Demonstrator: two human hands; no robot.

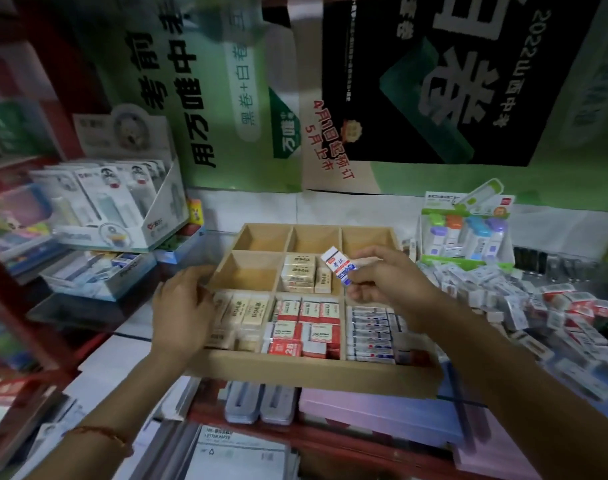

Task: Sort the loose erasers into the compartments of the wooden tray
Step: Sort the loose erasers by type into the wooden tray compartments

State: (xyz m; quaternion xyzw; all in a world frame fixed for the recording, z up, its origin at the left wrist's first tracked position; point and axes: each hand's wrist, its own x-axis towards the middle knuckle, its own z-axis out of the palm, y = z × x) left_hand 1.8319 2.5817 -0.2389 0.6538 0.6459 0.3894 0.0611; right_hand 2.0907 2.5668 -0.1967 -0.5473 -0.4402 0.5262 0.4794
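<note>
In the head view, the right hand [385, 282] pinches a white-and-blue eraser [340, 268] in its fingers [366, 262], tilted above the middle-right compartment of the wooden tray [313, 374]. The left hand [181, 306] rests on the tray's left wall with its fingers relaxed, holding nothing. Cream, red and blue erasers fill the near row, more cream ones sit in the centre compartment, and the pile of loose erasers [537, 306] lies just right of the tray.

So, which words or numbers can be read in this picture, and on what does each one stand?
"2B": red erasers, wooden tray.
"2022山西中考": black poster.
"黑卷+白卷": green poster.
"4月1日起预订 5月上市": pale strip between them.
Print on the eraser in the right hand: too blurred.
</note>
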